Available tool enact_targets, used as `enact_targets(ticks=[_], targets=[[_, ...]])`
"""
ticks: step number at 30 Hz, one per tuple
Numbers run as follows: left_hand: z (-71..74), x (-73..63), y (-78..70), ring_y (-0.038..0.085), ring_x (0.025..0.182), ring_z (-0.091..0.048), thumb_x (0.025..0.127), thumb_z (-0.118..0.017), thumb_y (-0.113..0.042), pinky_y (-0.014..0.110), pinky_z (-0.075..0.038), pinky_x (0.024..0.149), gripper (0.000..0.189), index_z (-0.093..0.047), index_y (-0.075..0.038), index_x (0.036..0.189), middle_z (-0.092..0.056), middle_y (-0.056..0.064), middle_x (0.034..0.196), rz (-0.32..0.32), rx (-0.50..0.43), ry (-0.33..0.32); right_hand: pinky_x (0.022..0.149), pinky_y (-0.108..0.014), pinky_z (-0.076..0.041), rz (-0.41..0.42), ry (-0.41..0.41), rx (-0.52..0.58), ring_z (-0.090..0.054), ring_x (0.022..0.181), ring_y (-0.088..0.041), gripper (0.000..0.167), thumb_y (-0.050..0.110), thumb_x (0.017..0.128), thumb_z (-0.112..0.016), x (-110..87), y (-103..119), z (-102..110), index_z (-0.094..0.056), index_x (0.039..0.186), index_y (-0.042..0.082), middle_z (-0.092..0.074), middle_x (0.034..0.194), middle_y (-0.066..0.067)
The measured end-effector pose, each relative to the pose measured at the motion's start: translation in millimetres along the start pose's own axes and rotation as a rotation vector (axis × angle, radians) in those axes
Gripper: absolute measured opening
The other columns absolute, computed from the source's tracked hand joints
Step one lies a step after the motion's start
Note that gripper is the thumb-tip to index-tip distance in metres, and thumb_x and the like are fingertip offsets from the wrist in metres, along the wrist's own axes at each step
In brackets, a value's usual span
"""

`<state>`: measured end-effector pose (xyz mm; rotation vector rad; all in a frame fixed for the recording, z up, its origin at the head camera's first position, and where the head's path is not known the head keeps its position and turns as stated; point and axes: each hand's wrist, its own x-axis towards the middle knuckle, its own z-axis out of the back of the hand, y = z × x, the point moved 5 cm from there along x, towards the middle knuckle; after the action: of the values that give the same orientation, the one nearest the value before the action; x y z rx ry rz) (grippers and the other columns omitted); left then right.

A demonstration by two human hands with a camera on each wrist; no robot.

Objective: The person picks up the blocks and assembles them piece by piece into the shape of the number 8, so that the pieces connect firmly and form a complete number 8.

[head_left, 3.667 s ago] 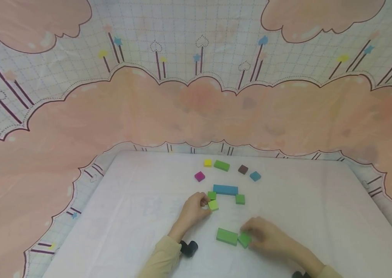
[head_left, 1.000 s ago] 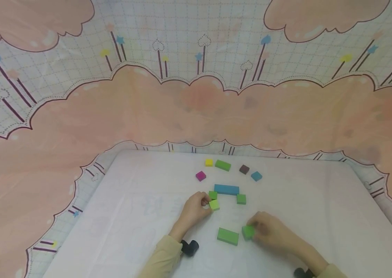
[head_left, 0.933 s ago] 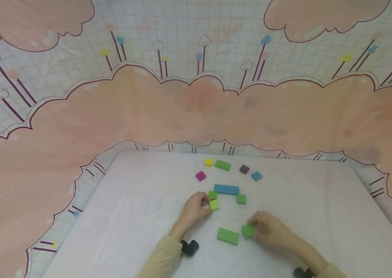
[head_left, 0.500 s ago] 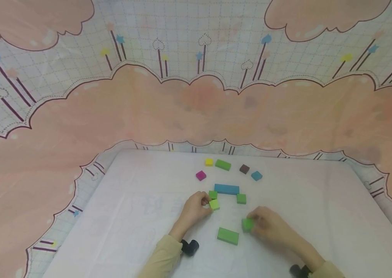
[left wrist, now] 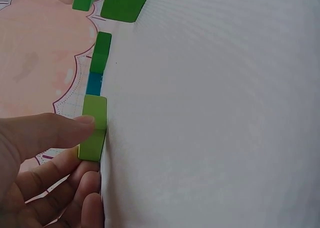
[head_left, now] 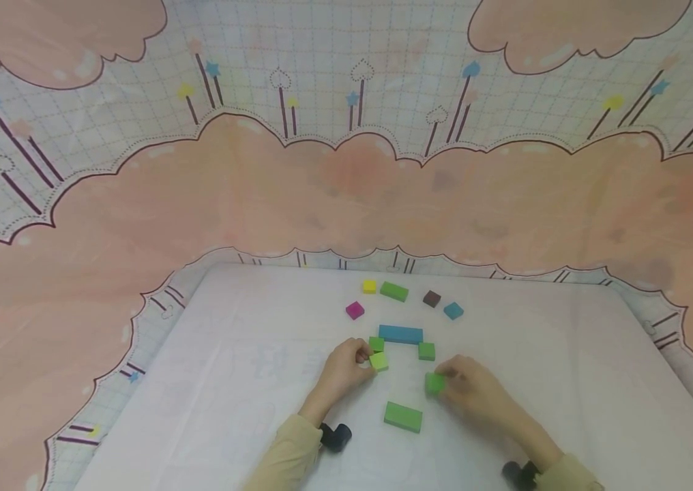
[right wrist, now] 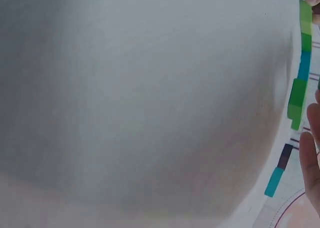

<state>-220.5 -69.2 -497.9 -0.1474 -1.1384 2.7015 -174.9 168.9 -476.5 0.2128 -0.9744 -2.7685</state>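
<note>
In the head view my left hand pinches a light green cube between thumb and fingers. The left wrist view shows the thumb across the side of that light green block. Just behind it sits a green cube, at the left end of a long blue block. A second green cube stands at the blue block's right end. My right hand pinches another green cube, in front of that right-end cube. Nearer me lies a green rectangular block.
Farther back lie a yellow cube, a green block, a magenta block, a dark brown block and a small blue block. A white table bears them all, with a patterned cloth behind.
My right hand has taken the green cube from beside the rectangular green block and moved it away from me, toward the blue block. The left hand stays on its light green cube.
</note>
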Motion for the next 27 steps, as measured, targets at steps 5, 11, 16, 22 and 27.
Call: enact_targets(ticks=[5,11,16,22,27], targets=[[0.4,-0.5,-0.4,0.013,0.081,-0.053,0.076,-0.076,-0.011,0.024,-0.047,0.073,0.024,-0.066,-0.006,0.097,-0.062,0.002,0.089,0.005,0.003,0.000,0.091,-0.041,-0.051,-0.015,-0.021,0.007,-0.058,0.102,-0.014,0.028,0.015,0.081,-0.072,5.2,-0.6,-1.5,-0.064,0.108,0.020,-0.064,0.104,0.005],[0.6,-1.0,-1.2,0.012,0.081,-0.054,0.076,-0.076,-0.011,0.024,-0.047,0.073,0.024,-0.066,-0.006,0.097,-0.062,0.002,0.089,0.002,0.007,-0.002,0.093,-0.041,-0.050,-0.026,-0.054,0.024,-0.058,0.103,-0.015,0.028,0.014,0.082,-0.071,9.8,-1.4,-3.5,-0.064,0.109,0.020,-0.064,0.105,0.004],[0.8,-1.1,-1.5,0.012,0.081,-0.054,0.075,-0.076,-0.011,0.024,-0.048,0.073,0.024,-0.066,-0.006,0.097,-0.062,0.002,0.089,-0.002,0.009,-0.005,0.090,-0.039,-0.050,-0.035,-0.077,0.011,-0.057,0.099,-0.015,0.029,0.013,0.082,-0.072,12.1,-2.9,-5.1,-0.064,0.109,0.018,-0.063,0.103,0.004],[0.9,-1.5,-1.3,0.012,0.081,-0.054,0.076,-0.076,-0.011,0.024,-0.047,0.072,0.024,-0.065,-0.007,0.096,-0.062,0.001,0.089,0.001,0.010,-0.007,0.083,-0.032,-0.049,-0.072,-0.077,0.015,-0.055,0.097,-0.015,0.029,0.014,0.081,-0.073,14.7,-3.3,-6.5,-0.064,0.109,0.017,-0.062,0.102,0.004],[0.7,-1.5,-1.2,0.012,0.081,-0.053,0.075,-0.076,-0.011,0.024,-0.047,0.072,0.024,-0.065,-0.006,0.097,-0.062,0.001,0.089,0.005,0.013,-0.005,0.082,-0.032,-0.049,-0.087,-0.073,0.006,-0.055,0.096,-0.015,0.029,0.014,0.081,-0.073,16.8,-2.4,-7.7,-0.064,0.109,0.016,-0.062,0.102,0.003]])
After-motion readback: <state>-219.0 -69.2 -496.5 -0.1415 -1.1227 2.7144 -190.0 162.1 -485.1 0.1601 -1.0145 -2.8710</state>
